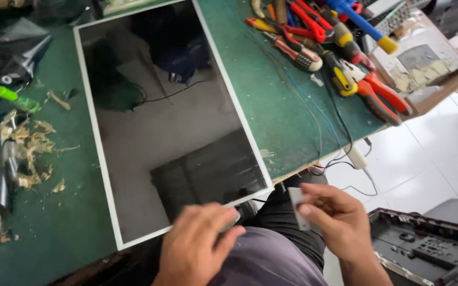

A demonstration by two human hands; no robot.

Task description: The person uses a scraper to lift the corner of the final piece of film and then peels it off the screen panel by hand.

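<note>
panel (170,122) dark, white rim, flat on green table (276,106) | left hand (197,249) fingers curled on panel's near edge | right hand (335,222) pinches small grey strip (297,207), beside panel corner | pliers (377,95) far beyond

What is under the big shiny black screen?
The screen lies flat on a green table. Its near corner sticks out past the table edge, above the person's lap, by the left hand. Anything beneath the screen is hidden.

The glossy panel (170,122) fills the middle of my surface (271,100). Pliers and screwdrivers (335,47) crowd the far right; wood shavings (27,148) and a torch (1,175) block the left. A bare green strip lies open between panel and tools.
</note>
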